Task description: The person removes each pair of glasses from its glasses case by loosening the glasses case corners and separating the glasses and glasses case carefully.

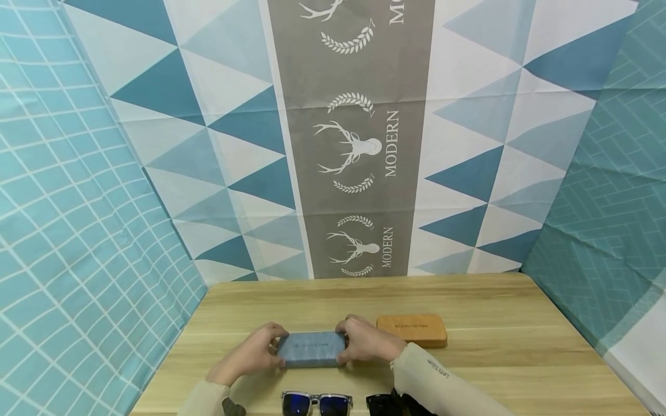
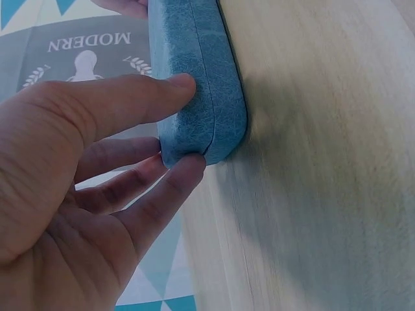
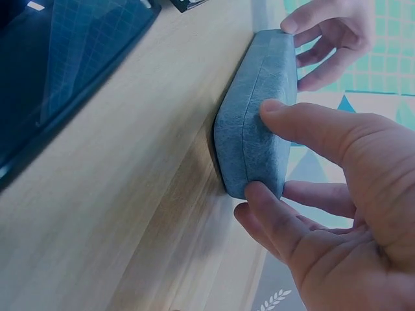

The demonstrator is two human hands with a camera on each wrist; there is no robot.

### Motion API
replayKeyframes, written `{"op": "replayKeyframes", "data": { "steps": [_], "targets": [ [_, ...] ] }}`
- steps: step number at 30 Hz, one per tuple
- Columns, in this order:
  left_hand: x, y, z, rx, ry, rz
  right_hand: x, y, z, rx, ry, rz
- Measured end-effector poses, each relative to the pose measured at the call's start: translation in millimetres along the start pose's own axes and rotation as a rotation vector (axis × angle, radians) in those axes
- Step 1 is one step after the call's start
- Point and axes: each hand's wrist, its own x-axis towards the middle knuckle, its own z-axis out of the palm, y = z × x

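Observation:
A blue glasses case [image 1: 312, 349] with a lid seam along its side lies closed on the wooden table. My left hand [image 1: 256, 351] grips its left end, thumb on the near side and fingers around the corner, as the left wrist view shows. At the opposite end my right hand [image 1: 366, 341] holds it the same way, with the thumb [image 3: 295, 120] on the near face and fingertips at the end. Just right of the right hand sits an orange-brown case [image 1: 416, 329] with small printing on top.
Sunglasses with clear frames and blue lenses [image 1: 316, 403] lie at the table's near edge. Dark sunglasses [image 1: 382, 404] are beside them, partly under the right sleeve [image 1: 437, 381]. A patterned cloth wall [image 1: 359, 190] rises behind the wooden table [image 1: 494, 323].

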Motion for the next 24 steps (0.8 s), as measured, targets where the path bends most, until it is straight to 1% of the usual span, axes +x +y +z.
{"op": "replayKeyframes", "data": {
  "steps": [6,9,15,24],
  "targets": [
    [2.2,-0.2,-1.4,0.001,-0.003,-0.010,2.5,0.2,-0.3,0.007,-0.001,0.009],
    [2.9,-0.1,-2.1,0.005,0.004,-0.012,3.8,0.7,0.6,0.009,-0.001,0.016],
    [3.0,-0.8,-1.8,0.009,0.024,-0.022,5.8,0.6,1.9,-0.004,0.025,0.005],
    [5.3,-4.3,-1.3,0.017,0.040,-0.054,7.9,0.0,1.8,0.028,0.025,0.026]
  ]
}}
